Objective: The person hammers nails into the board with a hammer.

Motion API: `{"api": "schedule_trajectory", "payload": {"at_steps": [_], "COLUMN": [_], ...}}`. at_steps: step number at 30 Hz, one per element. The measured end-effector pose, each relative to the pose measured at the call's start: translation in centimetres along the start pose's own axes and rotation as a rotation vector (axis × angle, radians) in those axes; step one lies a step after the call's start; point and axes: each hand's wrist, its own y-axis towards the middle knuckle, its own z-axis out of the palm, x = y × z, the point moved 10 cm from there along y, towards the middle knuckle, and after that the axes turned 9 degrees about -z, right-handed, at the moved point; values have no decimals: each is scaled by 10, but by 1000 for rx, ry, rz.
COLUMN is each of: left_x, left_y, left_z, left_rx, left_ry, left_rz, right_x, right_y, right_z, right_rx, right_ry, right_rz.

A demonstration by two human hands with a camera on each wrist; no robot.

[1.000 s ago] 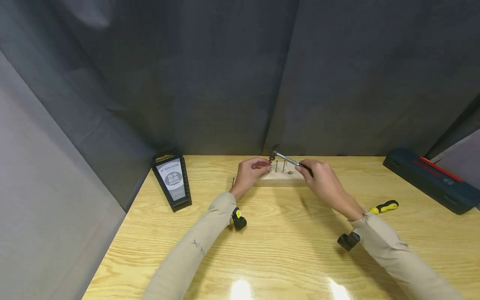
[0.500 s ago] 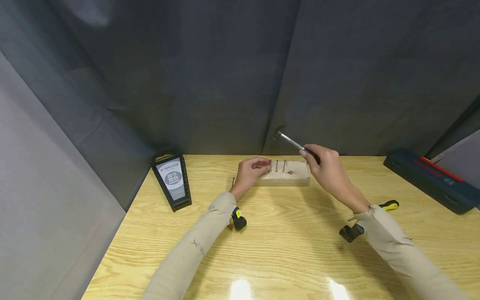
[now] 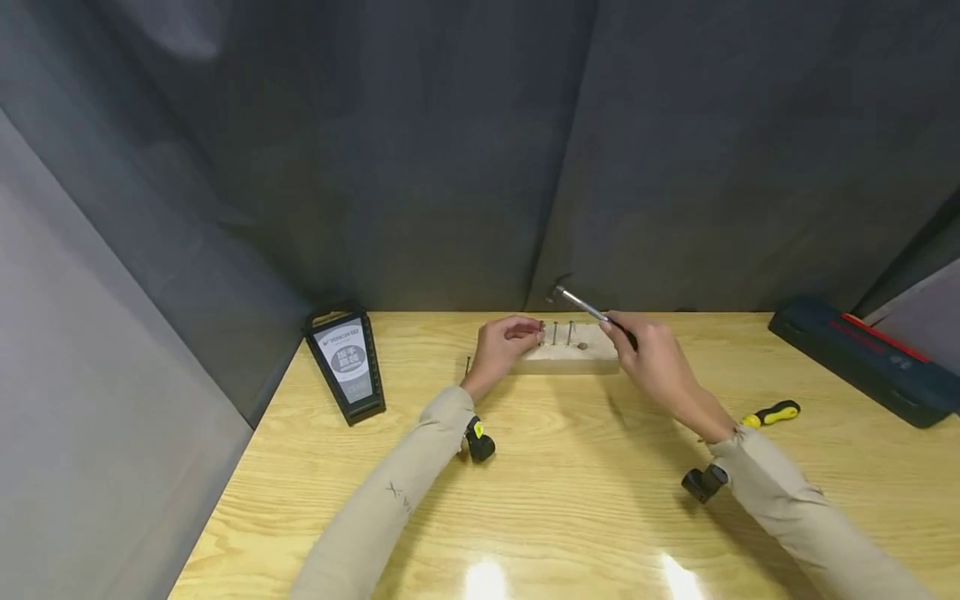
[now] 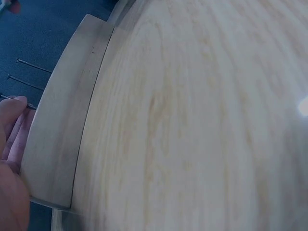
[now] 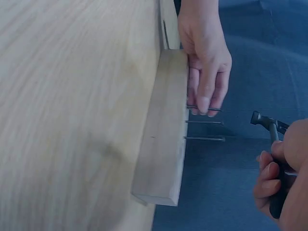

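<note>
I observe the left hand [image 3: 504, 346] resting against the near end of a pale, smooth-planed wooden block [image 3: 572, 359], its fingers [image 5: 207, 98] pinching the first of three thin steel nails [image 5: 204, 124] that stand upright in a row from the block's top face. The right hand [image 3: 651, 354] is clenched around the dark grip of a small hammer [image 3: 585, 307]; its slim bright metal shaft slants up and leftward, the head poised above the nails and clear of them. The block lies between both hands on a glossy, grained wooden table [image 3: 570, 492]. Beside the right forearm lies a yellow-and-black screwdriver [image 3: 771, 412]. Left of the left hand stands a black tapered holder [image 3: 347, 363].
</note>
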Motion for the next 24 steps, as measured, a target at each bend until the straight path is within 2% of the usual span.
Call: {"api": "schedule_trajectory", "payload": {"at_steps": [4, 14, 19, 22, 24], "left_x": [0, -1, -1, -1, -3], "left_y": [-1, 0, 0, 1, 1], "left_z": [1, 0, 0, 1, 1], "left_rx": [1, -19, -21, -16, -10], "left_ry": [-12, 21, 6, -8, -11], "left_rz": [2, 4, 2, -2, -1], "right_x": [1, -3, 1, 6, 10], "right_y": [1, -5, 0, 7, 14], "right_z": [-6, 16, 14, 1, -14], "right_rx": [-25, 77, 90, 44, -38], "right_ry": [-9, -46, -41, -34, -17], "right_rz": [-21, -5, -4, -27, -48]}}
